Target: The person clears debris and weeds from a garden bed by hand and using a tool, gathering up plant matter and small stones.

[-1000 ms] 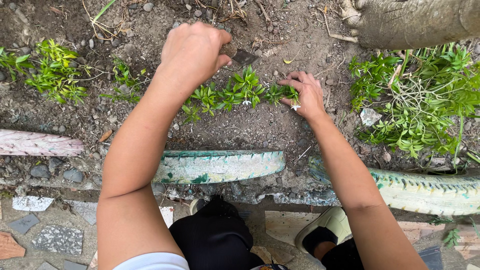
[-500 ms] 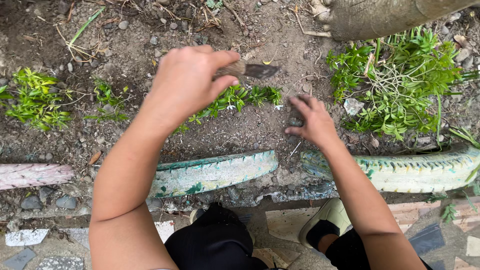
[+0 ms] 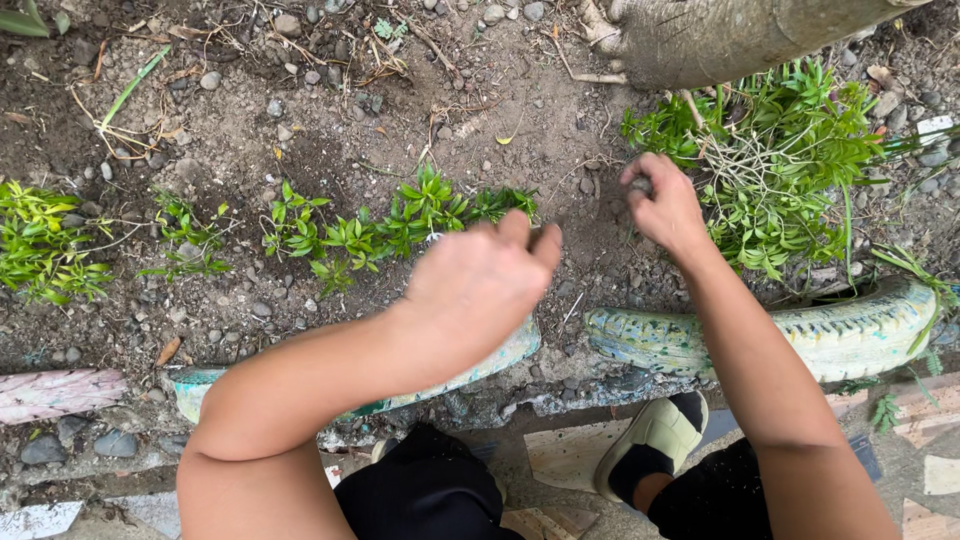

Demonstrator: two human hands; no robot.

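Note:
My left hand (image 3: 480,290) is blurred and hovers low over the soil, just right of a row of small green seedlings (image 3: 390,225). Its fingers are curled and its back faces me. The dark blade it held earlier is out of sight beneath it. My right hand (image 3: 668,208) rests on bare soil (image 3: 560,130) between the seedlings and a bushy green plant (image 3: 790,170). Its fingertips are pinched together on a small greyish clod of soil (image 3: 640,185).
Half-buried painted tyres (image 3: 850,335) edge the bed in front of me. A tree trunk (image 3: 730,35) stands at the top right. More seedlings (image 3: 45,245) grow at the left. Pebbles lie scattered over the soil. My shoe (image 3: 650,445) is on the paving below.
My left hand has swung down and to the right, off the seedlings, and the blade no longer shows. My right hand has shifted to bare soil and closed its fingertips.

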